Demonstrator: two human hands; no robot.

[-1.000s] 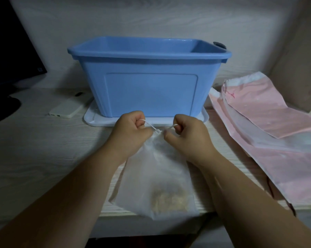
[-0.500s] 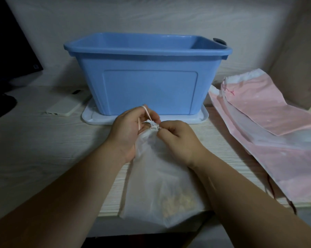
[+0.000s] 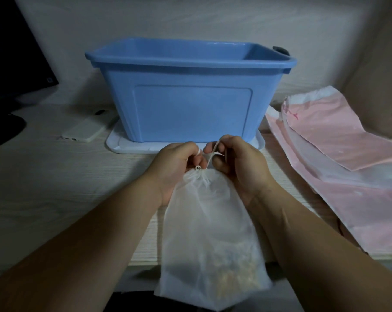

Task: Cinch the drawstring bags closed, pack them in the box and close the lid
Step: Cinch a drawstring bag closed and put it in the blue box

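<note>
1. Head view, edges and room: the blue box (image 3: pixel 190 109) stands open-topped at mid-table on a flat white lid (image 3: pixel 123 146), whose rim shows at the front and left. There is bare table (image 3: pixel 55 188) between the lid and the near edge, and more bare table to the left.
2. The left hand (image 3: pixel 177 167) has its fingers curled round the gathered neck of the white mesh bag (image 3: pixel 208 233). The right hand (image 3: pixel 238 167) pinches the drawstring (image 3: pixel 213 152) just above the neck, fingers curled. The hands are close together, just in front of the lid.
3. The bag neck is bunched tight. The bag body hangs down over the front table edge, with its bottom below the edge.
4. The pink bags (image 3: pixel 348 176) lie flat and overlapping on the right of the table, well apart from the box. They run out to the near edge.
5. Surface and room: the table is pale wood-grain, with a light wall (image 3: pixel 168 19) behind it. A phone (image 3: pixel 84 131) lies just left of the lid. A dark monitor (image 3: pixel 10 52) stands at far left, and the light is dim.
6. Hidden or unclear: tan lumps at the bag bottom, blurred through the mesh. The box inside is mostly out of sight. A dark item (image 3: pixel 280 50) behind the box's right rear corner is cut off by the rim. The monitor and pink bags are cropped by the frame.
</note>
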